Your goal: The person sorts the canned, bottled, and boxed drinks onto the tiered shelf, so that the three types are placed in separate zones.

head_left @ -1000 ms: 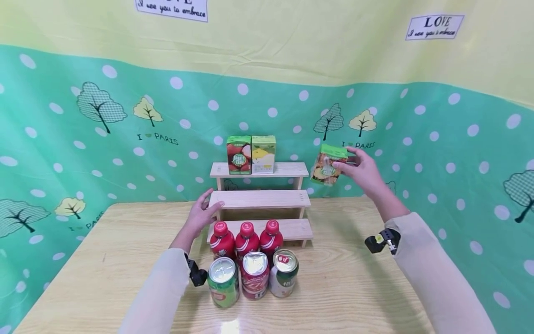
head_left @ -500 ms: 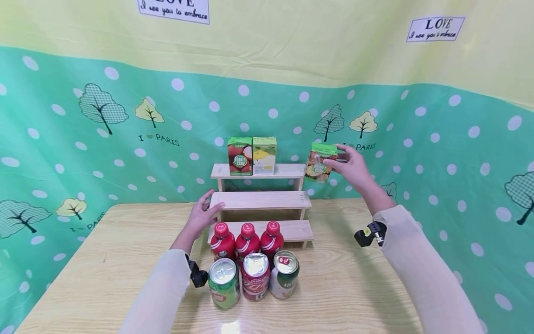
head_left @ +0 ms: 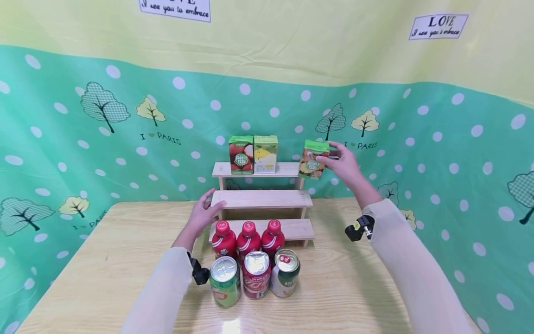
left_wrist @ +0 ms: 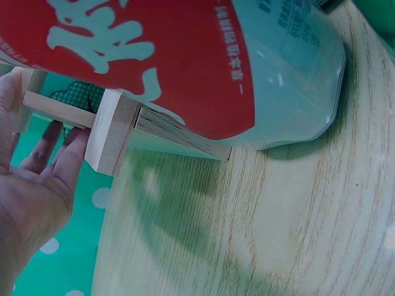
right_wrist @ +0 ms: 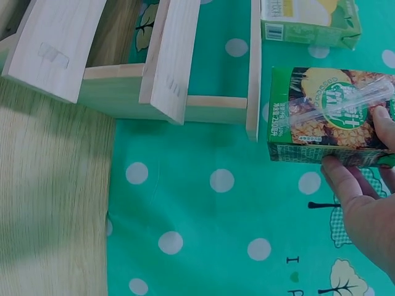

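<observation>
A gap parts the yellow-and-white carton (head_left: 265, 157) from the pineapple carton (head_left: 311, 160) the right hand (head_left: 344, 163) pinches; the left hand (head_left: 201, 217) grips the wooden rack (head_left: 263, 198) at its left edge.

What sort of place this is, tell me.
Likely a mock shop display: a three-tier wooden shelf, two juice cartons standing on its top tier, and a tree-print backdrop cloth.
</observation>
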A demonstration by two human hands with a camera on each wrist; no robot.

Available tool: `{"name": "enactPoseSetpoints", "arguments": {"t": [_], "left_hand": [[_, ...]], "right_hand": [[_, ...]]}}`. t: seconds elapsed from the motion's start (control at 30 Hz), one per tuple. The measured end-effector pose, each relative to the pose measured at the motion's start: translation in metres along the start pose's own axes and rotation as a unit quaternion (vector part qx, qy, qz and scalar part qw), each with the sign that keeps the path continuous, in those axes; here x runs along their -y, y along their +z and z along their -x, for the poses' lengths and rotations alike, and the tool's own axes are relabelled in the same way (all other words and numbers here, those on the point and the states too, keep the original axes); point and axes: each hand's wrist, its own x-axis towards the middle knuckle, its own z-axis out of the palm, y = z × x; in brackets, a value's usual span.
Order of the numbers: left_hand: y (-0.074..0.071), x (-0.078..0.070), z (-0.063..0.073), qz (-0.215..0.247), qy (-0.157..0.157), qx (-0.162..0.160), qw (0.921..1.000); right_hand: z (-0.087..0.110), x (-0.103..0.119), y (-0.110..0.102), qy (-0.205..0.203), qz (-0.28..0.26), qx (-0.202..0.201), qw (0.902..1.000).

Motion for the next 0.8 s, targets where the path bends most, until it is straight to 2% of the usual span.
{"name": "enactPoseSetpoints", "arguments": {"t": [0.33, 0.8], "left_hand": [[0.001, -0.001, 0.001, 0.000, 0.003, 0.000, 1.0000], [0.001, -0.001, 0.002, -0.008, 0.001, -0.003, 1.0000]], "right_hand": [[-0.008, 0.003, 0.010, -0.012, 0.005, -0.001, 0.9999], [-0.016, 0.007, 0.023, 0.007, -0.016, -0.004, 0.9998]]}}
